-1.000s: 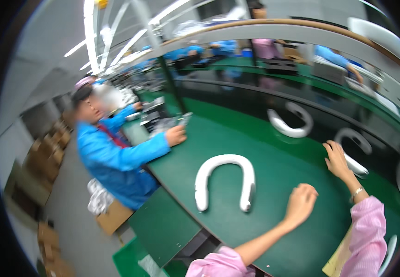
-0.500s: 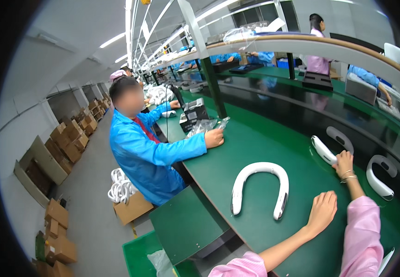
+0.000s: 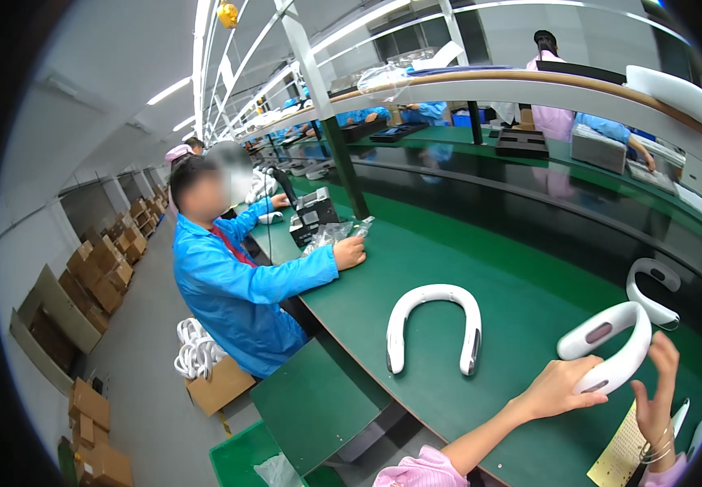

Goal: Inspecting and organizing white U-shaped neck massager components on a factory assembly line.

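A white U-shaped neckband device [image 3: 631,337] with oval inset panels is held tilted above the green table. My left hand [image 3: 560,388] grips its lower arm, thumb along the near end. Just right of it, my right hand [image 3: 659,385] is raised with fingers spread, close to the device's curve; whether it touches cannot be made out. A second white U-shaped neckband device [image 3: 434,294] lies flat on the table to the left, its two ends toward me.
More neckband devices [image 3: 647,296] lie on the dark strip [image 3: 529,235] at the right. A yellow printed sheet [image 3: 617,448] lies by my right wrist. Across the left side, a co-worker in a blue jacket [image 3: 221,276] handles clear plastic bags [image 3: 330,235] beside a black box [image 3: 314,213].
My right hand has come back from the dark strip toward me. A neckband device is now lifted in my left hand, which was resting loosely on the table. The view has shifted right.
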A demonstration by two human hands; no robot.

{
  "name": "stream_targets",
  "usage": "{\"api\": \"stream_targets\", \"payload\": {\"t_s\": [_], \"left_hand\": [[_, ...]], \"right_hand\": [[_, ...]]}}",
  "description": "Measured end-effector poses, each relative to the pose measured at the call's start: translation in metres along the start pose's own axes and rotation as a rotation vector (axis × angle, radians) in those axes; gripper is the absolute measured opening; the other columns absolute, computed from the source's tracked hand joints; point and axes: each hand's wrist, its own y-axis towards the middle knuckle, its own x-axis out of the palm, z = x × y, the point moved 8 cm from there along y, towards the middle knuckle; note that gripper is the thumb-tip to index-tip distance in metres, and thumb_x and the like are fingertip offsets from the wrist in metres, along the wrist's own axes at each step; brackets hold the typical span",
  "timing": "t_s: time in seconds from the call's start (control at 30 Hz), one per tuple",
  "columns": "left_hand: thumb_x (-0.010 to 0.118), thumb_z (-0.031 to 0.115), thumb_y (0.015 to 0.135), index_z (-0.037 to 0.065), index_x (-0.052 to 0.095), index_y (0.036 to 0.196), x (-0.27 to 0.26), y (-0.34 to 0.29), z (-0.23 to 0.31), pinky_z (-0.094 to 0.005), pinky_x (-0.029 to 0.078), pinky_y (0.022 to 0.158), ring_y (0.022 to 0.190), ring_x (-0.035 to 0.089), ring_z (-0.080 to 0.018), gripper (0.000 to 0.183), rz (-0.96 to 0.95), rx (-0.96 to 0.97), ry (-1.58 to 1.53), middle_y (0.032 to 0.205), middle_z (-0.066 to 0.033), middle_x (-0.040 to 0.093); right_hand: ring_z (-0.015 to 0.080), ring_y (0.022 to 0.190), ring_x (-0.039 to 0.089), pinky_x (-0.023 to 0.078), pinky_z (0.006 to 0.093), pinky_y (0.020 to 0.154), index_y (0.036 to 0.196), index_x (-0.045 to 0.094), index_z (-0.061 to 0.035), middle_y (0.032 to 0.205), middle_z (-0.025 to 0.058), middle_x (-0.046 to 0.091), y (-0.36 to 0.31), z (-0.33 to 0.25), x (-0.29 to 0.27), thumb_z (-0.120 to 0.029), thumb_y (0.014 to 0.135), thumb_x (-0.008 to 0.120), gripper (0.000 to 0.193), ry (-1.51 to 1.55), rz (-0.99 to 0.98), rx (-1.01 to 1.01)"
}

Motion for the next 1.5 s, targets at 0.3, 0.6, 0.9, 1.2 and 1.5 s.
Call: {"api": "stream_targets", "payload": {"t_s": [0.3, 0.6, 0.9, 1.2, 1.5], "left_hand": [[0.038, 0.031, 0.093, -0.001, 0.033, 0.124, 0.046, -0.016, 0.025, -0.0382, 0.051, 0.071, 0.072, 0.061, -0.0267, 0.045, -0.041, -0.473, -1.457, 0.088, -0.0187, 0.057], [0.034, 0.037, 0.089, -0.006, 0.036, 0.122, 0.056, -0.021, 0.037, -0.0413, 0.055, 0.066, 0.072, 0.065, -0.0353, 0.054, -0.066, -0.549, -1.190, 0.085, -0.0211, 0.060], [0.034, 0.039, 0.091, -0.007, 0.039, 0.118, 0.053, -0.024, 0.032, -0.0356, 0.055, 0.052, 0.062, 0.065, -0.0286, 0.053, 0.053, -0.511, -1.058, 0.077, -0.0175, 0.060], [0.036, 0.036, 0.092, -0.009, 0.039, 0.115, 0.057, -0.016, 0.035, -0.0360, 0.056, 0.046, 0.061, 0.065, -0.0316, 0.051, 0.093, -0.542, -1.017, 0.086, -0.0200, 0.060], [0.035, 0.034, 0.090, -0.007, 0.042, 0.110, 0.063, -0.013, 0.040, -0.0360, 0.056, 0.045, 0.059, 0.065, -0.0307, 0.046, 0.154, -0.617, -0.987, 0.083, -0.0194, 0.059]], "right_hand": [[0.0243, 0.081, 0.062, 0.052, 0.0370, 0.071, 0.134, 0.026, -0.0008, 0.100, 0.0150, 0.057, -0.115, 0.054, 0.044, -0.051, 0.094, 0.028, 0.064, 1.276, 0.123, 0.796], [0.0189, 0.057, 0.054, 0.045, 0.0311, 0.055, 0.117, 0.045, -0.0021, 0.074, 0.0094, 0.056, -0.140, 0.054, 0.064, -0.050, 0.094, 0.027, 0.056, 1.548, 0.043, 1.079], [0.0163, 0.056, 0.054, 0.046, 0.0277, 0.052, 0.115, 0.046, -0.0008, 0.073, 0.0078, 0.056, -0.139, 0.057, 0.062, -0.045, 0.096, 0.026, 0.053, 1.494, 0.022, 1.069], [0.0175, 0.052, 0.054, 0.044, 0.0278, 0.048, 0.113, 0.047, -0.0008, 0.072, 0.0094, 0.057, -0.149, 0.061, 0.072, -0.052, 0.094, 0.026, 0.059, 1.551, -0.013, 1.189], [0.0157, 0.053, 0.055, 0.045, 0.0275, 0.048, 0.113, 0.048, -0.0003, 0.072, 0.0083, 0.057, -0.149, 0.061, 0.077, -0.051, 0.094, 0.030, 0.057, 1.628, -0.041, 1.193]]}}
